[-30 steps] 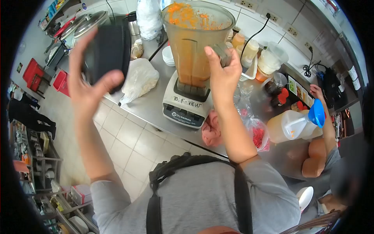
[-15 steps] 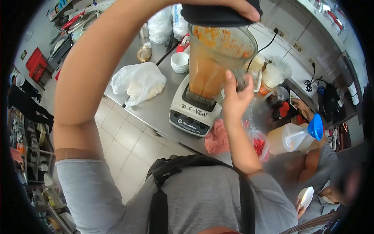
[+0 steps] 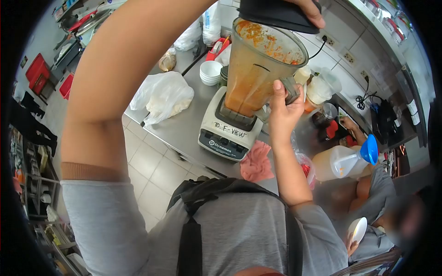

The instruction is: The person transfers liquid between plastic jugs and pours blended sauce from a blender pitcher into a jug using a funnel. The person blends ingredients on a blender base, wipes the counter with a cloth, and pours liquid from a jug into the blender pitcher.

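A blender jar point(image 3: 251, 76) holding orange-brown blended food stands on a white blender base point(image 3: 228, 126) marked "TO: F-VIEW"; bits cling inside its upper wall. My right hand point(image 3: 286, 108) is closed around the jar's handle point(image 3: 291, 89). Over the mouth, my left hand point(image 3: 311, 13) grips a black lid point(image 3: 276, 16), held tilted so that part of the opening shows. Most of the left fingers are cut off by the top edge. A pink cloth point(image 3: 257, 162) lies beside the base, near my right forearm.
On the steel counter point(image 3: 177, 133) are a white plastic bag point(image 3: 168, 99), stacked white bowls point(image 3: 210, 72) and a jug point(image 3: 331, 163) with a blue funnel point(image 3: 369, 149). At right, a co-worker's hand point(image 3: 353, 244) holds a white bowl point(image 3: 358, 230). Wall sockets point(image 3: 348, 57) carry black cords.
The lid has moved right with my left hand. The jar's top leans slightly further right, and my right hand has shifted a little up and right with the handle.
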The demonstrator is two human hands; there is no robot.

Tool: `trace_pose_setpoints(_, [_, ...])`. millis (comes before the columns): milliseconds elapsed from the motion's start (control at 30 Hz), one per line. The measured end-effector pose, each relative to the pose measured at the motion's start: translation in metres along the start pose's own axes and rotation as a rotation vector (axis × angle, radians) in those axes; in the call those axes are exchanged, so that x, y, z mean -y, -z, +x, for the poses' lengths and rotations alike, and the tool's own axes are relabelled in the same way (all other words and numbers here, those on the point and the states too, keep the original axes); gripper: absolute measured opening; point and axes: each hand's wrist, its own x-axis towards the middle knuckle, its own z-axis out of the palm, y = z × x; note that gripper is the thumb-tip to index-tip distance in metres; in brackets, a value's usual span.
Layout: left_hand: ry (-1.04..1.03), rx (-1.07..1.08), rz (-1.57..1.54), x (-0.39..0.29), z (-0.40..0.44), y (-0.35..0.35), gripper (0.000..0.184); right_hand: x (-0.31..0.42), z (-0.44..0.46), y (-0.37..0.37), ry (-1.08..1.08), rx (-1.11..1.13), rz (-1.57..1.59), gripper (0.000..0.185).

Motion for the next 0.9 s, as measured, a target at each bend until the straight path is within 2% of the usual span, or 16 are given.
trace_pose_setpoints(33, [0.002, -0.005, 0.003, -0.003, -0.002, 0.005, 0.068, 0.000, 0.000, 0.001, 0.000, 0.003, -0.003, 0.018])
trace_pose_setpoints(100, [-0.070, 0.179, -0.201, -0.007, -0.005, 0.013, 0.063, 0.000, 0.001, 0.003, 0.004, 0.015, -0.003, 0.018])
trace_pose_setpoints(133, [-0.065, 0.173, -0.198, -0.008, -0.006, 0.014, 0.063, -0.002, 0.000, 0.004, 0.003, 0.017, -0.021, 0.018])
trace_pose_setpoints(233, [-0.014, 0.152, -0.017, -0.011, -0.001, 0.005, 0.058, -0.002, 0.001, 0.003, 0.006, 0.021, -0.020, 0.017])
trace_pose_setpoints(300, [0.046, 0.135, 0.202, -0.016, -0.003, -0.007, 0.064, -0.002, 0.001, 0.001, 0.005, 0.020, -0.006, 0.017])
trace_pose_setpoints(367, [-0.039, 0.075, 0.316, -0.007, 0.001, -0.024, 0.067, 0.000, 0.001, 0.001, 0.000, 0.025, 0.029, 0.017])
trace_pose_setpoints(500, [0.005, 0.046, 0.331, -0.009, -0.010, -0.034, 0.071, -0.001, 0.001, 0.004, 0.028, 0.018, -0.014, 0.017])
trace_pose_setpoints(600, [0.034, -0.005, 0.378, -0.008, -0.010, -0.043, 0.072, 0.000, -0.005, 0.008, -0.063, 0.090, -0.032, 0.021])
trace_pose_setpoints(667, [0.062, -0.044, 0.443, -0.014, -0.019, -0.044, 0.074, -0.007, -0.023, 0.010, 0.126, -0.045, -0.049, 0.035])
trace_pose_setpoints(700, [-0.076, -0.105, 0.411, -0.008, -0.032, -0.045, 0.071, -0.011, -0.030, 0.016, 0.105, -0.037, -0.062, 0.035])
trace_pose_setpoints(767, [-0.113, -0.122, 0.375, -0.005, -0.051, -0.044, 0.071, -0.025, -0.052, 0.034, 0.614, -0.040, -0.516, 0.050])
trace_pose_setpoints(800, [-0.116, -0.113, 0.354, -0.002, -0.052, -0.043, 0.071, -0.040, -0.065, 0.040, 0.664, -0.019, -0.371, 0.046])
trace_pose_setpoints(833, [-0.115, -0.101, 0.332, 0.001, -0.053, -0.042, 0.071, -0.038, -0.082, 0.048, 0.621, 0.009, -0.393, 0.046])
trace_pose_setpoints(900, [-0.120, -0.083, 0.306, 0.003, -0.052, -0.038, 0.071, -0.033, -0.102, 0.056, 0.579, 0.565, -0.760, 0.033])
